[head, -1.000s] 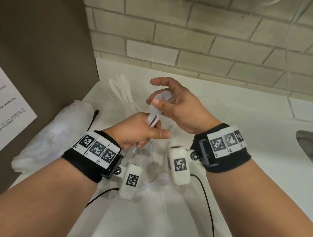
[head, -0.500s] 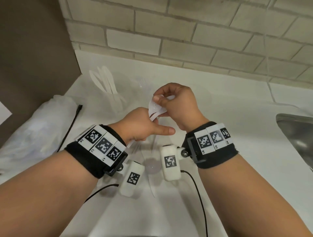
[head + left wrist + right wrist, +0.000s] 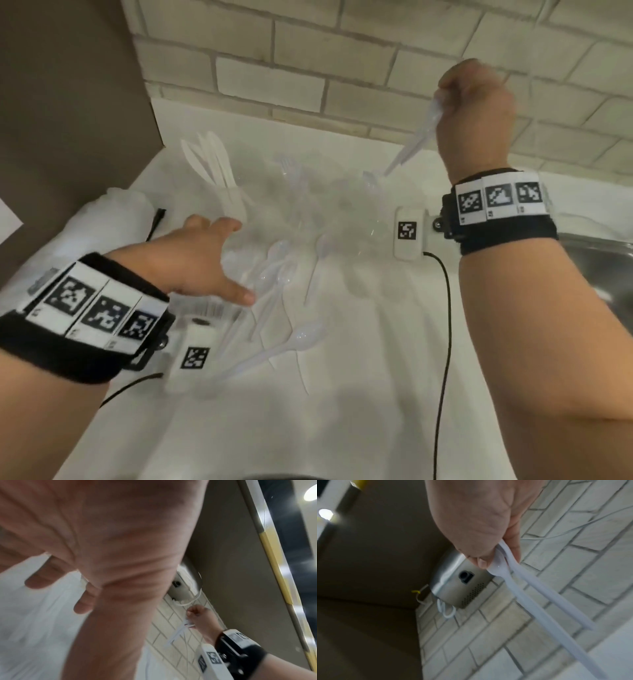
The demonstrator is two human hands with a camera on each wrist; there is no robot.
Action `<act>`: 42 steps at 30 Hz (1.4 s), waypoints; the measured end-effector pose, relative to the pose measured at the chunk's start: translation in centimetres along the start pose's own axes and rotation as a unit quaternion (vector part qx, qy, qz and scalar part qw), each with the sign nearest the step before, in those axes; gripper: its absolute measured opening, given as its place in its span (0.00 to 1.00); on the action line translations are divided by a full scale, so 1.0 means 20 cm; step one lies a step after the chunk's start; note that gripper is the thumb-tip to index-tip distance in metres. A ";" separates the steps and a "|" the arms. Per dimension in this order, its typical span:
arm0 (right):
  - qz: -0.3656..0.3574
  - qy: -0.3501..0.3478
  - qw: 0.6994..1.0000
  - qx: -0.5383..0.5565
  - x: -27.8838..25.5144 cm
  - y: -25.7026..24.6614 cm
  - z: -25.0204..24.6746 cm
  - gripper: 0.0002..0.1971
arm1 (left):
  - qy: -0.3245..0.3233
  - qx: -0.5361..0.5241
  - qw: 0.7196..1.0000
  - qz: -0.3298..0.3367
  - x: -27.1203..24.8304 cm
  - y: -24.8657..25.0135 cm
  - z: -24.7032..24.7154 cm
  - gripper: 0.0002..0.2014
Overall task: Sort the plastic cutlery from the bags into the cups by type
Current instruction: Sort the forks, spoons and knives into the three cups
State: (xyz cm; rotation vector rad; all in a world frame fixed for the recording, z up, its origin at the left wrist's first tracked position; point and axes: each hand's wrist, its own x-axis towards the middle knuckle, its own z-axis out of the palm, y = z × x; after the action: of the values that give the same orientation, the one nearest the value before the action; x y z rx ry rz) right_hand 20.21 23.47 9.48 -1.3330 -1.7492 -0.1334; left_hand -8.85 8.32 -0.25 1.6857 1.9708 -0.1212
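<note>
Right hand point(image 3: 476, 106) is up by the brick wall, fingers curled round the bowl ends of two spoons point(image 3: 416, 137), handles pointing down over the cups point(image 3: 363, 219). Left hand point(image 3: 198, 257) is spread open, holding nothing, hovering over loose spoons point(image 3: 274, 274) on the counter point(image 3: 342, 394).

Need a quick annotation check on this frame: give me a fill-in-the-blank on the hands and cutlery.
1. The right hand grips a bunch of clear plastic cutlery with the handles pointing ____.
2. The left hand is ____, fingers spread over the loose spoons on the counter.
3. The white knives stand in a cup near the ____ corner of the counter.

Missing words: down; open; back left
</note>
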 end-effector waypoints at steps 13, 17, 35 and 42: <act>-0.022 -0.164 0.976 -0.139 -0.20 0.02 0.23 0.13 | -0.115 0.117 0.982 -0.092 -0.12 -0.09 0.22 0.79; -0.128 -0.220 0.963 -0.093 -0.38 -0.19 0.27 0.09 | -0.070 0.140 0.987 -0.019 -0.13 -0.02 0.24 0.68; 0.109 -0.656 0.740 -0.101 -0.69 -0.15 0.22 0.45 | -0.040 0.049 0.998 -0.002 -0.02 0.10 0.29 0.45; 0.085 -0.671 0.737 -0.013 -0.85 -0.26 0.20 0.37 | -0.043 0.007 0.998 0.037 -0.02 0.13 0.26 0.44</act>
State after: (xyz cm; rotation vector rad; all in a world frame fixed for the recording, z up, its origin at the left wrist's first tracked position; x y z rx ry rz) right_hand 13.80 11.42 -2.71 -1.7330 -2.6982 1.2185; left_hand -4.61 6.45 -3.87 1.7313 1.8462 -0.1792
